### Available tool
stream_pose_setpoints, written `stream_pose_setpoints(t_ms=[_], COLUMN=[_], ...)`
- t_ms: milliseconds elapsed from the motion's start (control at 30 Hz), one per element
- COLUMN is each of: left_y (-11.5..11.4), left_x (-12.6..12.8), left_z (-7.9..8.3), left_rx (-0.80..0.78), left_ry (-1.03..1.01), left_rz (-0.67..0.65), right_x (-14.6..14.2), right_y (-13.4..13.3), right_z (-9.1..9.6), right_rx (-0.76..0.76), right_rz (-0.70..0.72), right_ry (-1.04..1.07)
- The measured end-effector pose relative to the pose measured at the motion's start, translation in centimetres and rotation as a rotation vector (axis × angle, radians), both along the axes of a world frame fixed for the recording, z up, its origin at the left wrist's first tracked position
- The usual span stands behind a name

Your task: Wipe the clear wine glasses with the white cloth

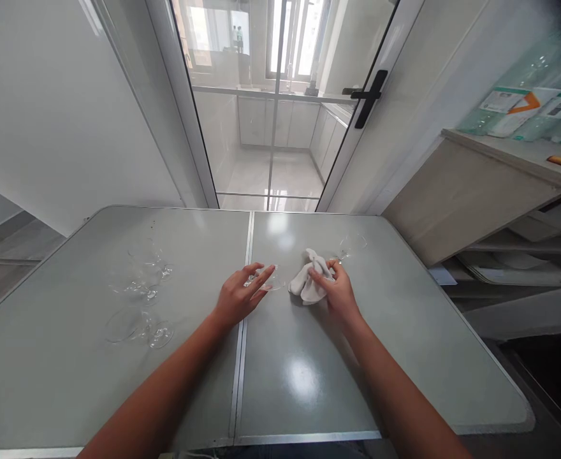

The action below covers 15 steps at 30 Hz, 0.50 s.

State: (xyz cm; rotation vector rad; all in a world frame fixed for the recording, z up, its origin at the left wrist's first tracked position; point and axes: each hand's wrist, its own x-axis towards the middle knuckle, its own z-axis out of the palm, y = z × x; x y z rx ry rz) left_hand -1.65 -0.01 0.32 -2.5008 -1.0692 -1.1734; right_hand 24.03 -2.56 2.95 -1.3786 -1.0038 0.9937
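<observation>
Near the table's middle seam, my left hand [240,294] holds a clear stemmed glass [276,280], fingers stretched along it. Much of that glass is hidden by the fingers, and its outline is faint. A crumpled white cloth [312,280] is pinched in my right hand [342,290], just to the right of the glass and apart from it. Beyond my right hand another clear glass [353,245] rests on the table. To the left, several transparent stemmed glasses lie close together, the nearest glass [160,333] on its side.
The pale grey-green table [299,344] has a metal strip [239,382] across its middle. Behind it stands a glass door [271,115] with a black handle [370,95]. On the right, a wooden shelf [419,197] bears plastic bottles [505,105].
</observation>
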Motion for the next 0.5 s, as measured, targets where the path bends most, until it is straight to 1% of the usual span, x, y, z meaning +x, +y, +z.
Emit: stream_pose_setpoints(t_ms=[67, 100, 167, 267, 333, 400, 500], left_y=[0.0, 0.0, 0.0, -0.1, -0.1, -0.3, -0.6], left_x=[0.0, 0.0, 0.0, 0.0, 0.1, 0.1, 0.2], left_z=[0.0, 0.0, 0.0, 0.1, 0.1, 0.2, 0.4], left_rx=[0.007, 0.008, 0.004, -0.009, -0.025, -0.029, -0.006], left_ry=[0.002, 0.003, 0.007, 0.012, 0.032, 0.060, 0.088], left_rz=[0.001, 0.003, 0.005, -0.002, -0.013, -0.030, -0.052], right_x=[0.1, 0.0, -0.2, -0.8, -1.5, -2.1, -2.9], right_y=[0.0, 0.0, -0.3, -0.8, -1.2, -1.6, -2.3], right_z=[0.3, 0.5, 0.9, 1.1, 0.8, 0.2, -0.5], right_rx=[0.002, 0.022, 0.083, 0.199, 0.266, 0.298, 0.311], right_rz=[0.111, 0.149, 0.191, 0.240, 0.276, 0.335, 0.475], right_ry=[0.215, 0.272, 0.280, 0.150, 0.044, -0.059, -0.215])
